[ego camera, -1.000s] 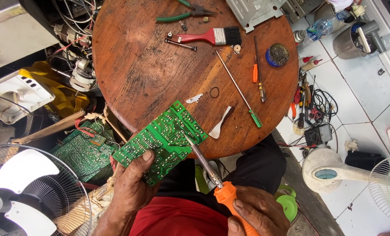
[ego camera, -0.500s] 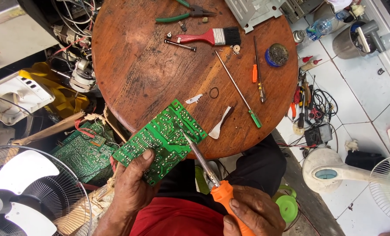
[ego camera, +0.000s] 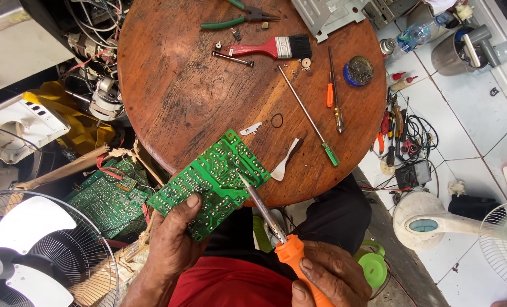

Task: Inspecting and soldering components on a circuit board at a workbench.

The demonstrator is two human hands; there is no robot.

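My left hand (ego camera: 176,241) grips the near edge of a green circuit board (ego camera: 210,182), solder side up, held over the near rim of the round wooden table (ego camera: 196,85). In my right hand (ego camera: 330,278) is an orange-handled soldering iron (ego camera: 276,230). Its metal tip touches the board near its right-hand middle.
On the table lie a red-handled paintbrush (ego camera: 267,47), green-handled pliers (ego camera: 236,17), a long green-handled screwdriver (ego camera: 310,116), an orange screwdriver (ego camera: 332,94), a round tin (ego camera: 358,71) and a white scrap (ego camera: 284,162). Another green board (ego camera: 108,202), fans and cables crowd the floor.
The soldering iron's tip has slid slightly up the board toward its centre. The board and my left hand have stayed nearly still.
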